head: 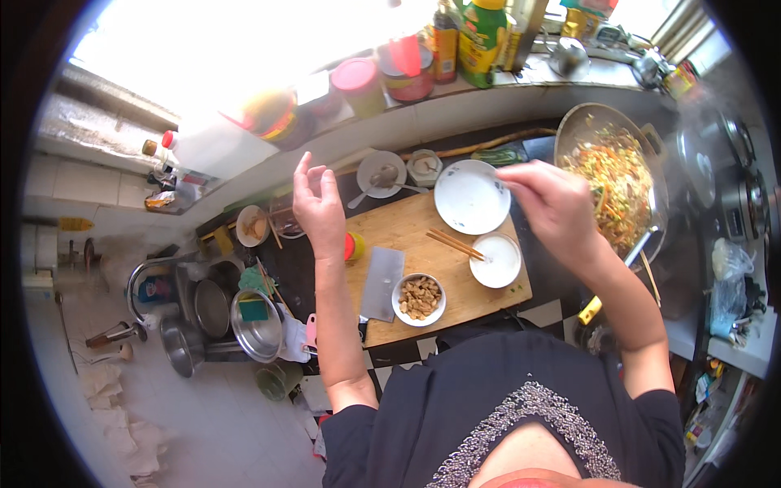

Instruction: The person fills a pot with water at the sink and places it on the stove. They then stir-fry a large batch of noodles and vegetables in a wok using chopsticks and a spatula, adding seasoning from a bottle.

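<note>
My left hand (318, 198) is raised with its fingers apart over the back left of the wooden cutting board (390, 226), holding nothing. My right hand (552, 210) pinches the right rim of a white plate (471, 198) above the board's back right. Below the plate, a white bowl (500, 271) holds white contents, with wooden chopsticks (451, 244) leaning on its rim. A bowl of brown chunks (420, 299) stands near the board's front edge, beside a cleaver (383, 283). Right of my right hand is a wok (579, 119) of mixed noodles and shredded vegetables (616, 183), with a yellow-handled spatula (610, 280).
A dish with spoons (379, 171) and a small seasoning jar (424, 165) stand behind the board. Bottles and tubs (357, 85) line the windowsill. At left are a sink faucet (137, 280) and metal basins (256, 332). Steam hangs at the right.
</note>
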### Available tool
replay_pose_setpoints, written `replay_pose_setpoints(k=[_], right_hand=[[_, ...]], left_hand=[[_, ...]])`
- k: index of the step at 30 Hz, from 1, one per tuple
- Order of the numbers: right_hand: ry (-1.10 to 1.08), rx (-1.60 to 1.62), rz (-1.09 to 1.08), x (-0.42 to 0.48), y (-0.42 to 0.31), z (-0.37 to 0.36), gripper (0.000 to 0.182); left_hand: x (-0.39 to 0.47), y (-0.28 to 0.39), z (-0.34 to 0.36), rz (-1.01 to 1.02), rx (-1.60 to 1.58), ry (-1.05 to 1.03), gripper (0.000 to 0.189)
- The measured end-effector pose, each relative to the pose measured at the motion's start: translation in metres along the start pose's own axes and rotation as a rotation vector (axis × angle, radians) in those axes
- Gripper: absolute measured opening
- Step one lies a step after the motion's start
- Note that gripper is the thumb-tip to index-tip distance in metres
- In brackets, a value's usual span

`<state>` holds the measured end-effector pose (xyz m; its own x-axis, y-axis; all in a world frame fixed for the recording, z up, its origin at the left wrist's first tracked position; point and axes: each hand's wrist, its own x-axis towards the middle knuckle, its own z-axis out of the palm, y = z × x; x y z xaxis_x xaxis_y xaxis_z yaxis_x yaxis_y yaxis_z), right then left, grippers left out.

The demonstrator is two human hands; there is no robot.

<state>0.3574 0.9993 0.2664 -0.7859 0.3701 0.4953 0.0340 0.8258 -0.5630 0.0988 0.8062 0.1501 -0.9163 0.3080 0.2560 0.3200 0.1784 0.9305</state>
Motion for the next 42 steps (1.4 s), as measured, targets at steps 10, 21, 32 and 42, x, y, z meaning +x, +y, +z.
replay_pose_setpoints(k=[10, 21, 32, 42], right_hand=[[0.002, 0.059, 0.506, -0.104, 0.003, -0.06, 0.025], [-0.018, -0.012, 0.523, -0.138, -0.008, -0.077, 0.015], [0.05, 0.049, 0.395, -0.123, -0.005, -0.078, 0.007], [-0.014, 0.117, 0.066, -0.027, -0.022, -0.083, 0.014]], left_hand=[[0.141, -0.032, -0.033, 0.364, 0.459, 0.621, 0.042], [0.206, -0.043, -0.07, 0.335, -0.342, -0.092, 0.025], [0.068, 0.076, -0.056, 0.241, -0.274, -0.249, 0.007], [-0.071, 0.14, -0.022, -0.003, -0.372, -0.695, 0.017]])
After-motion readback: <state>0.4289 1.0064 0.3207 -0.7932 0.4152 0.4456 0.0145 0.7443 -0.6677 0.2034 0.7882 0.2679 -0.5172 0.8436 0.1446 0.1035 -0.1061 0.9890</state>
